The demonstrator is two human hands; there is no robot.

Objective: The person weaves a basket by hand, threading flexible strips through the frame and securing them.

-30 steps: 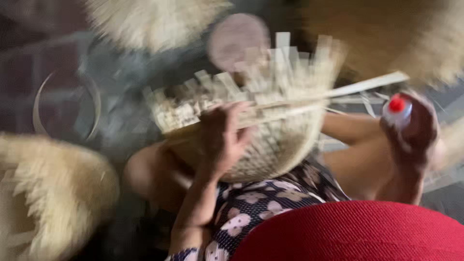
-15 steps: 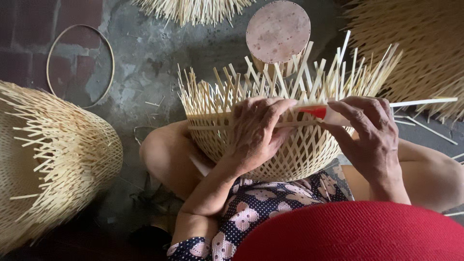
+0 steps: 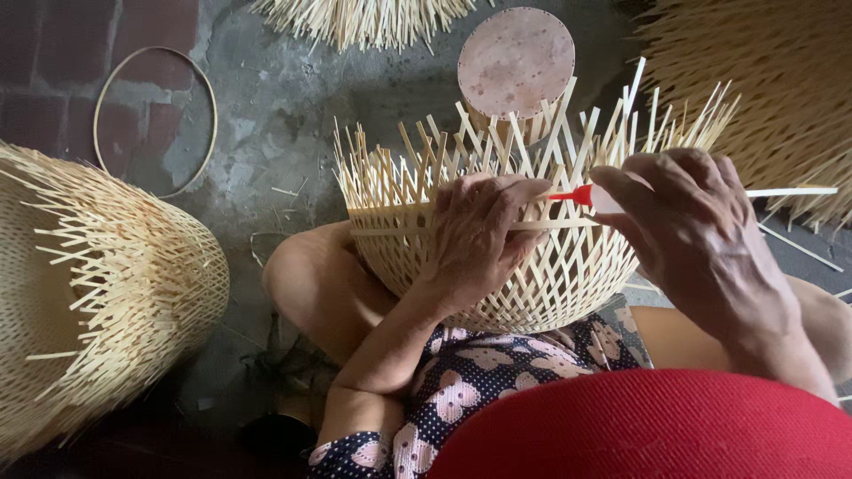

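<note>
Left hand (image 3: 479, 235) curling shut, fingers pressing down, forearm running toward seven o'clock; right hand (image 3: 692, 222) pinching closed, fingertips pointing toward nine o'clock.

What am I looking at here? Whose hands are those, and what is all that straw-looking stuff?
The picture comes from a camera worn on a person's head, looking down at their own lap. The left hand presses on a half-woven basket of thin pale strips, resting on the person's knees. The right hand holds a small bottle with a red tip pointed at the basket's rim. On the stone floor lie another unfinished basket, a thin hoop and a round stool.
</note>
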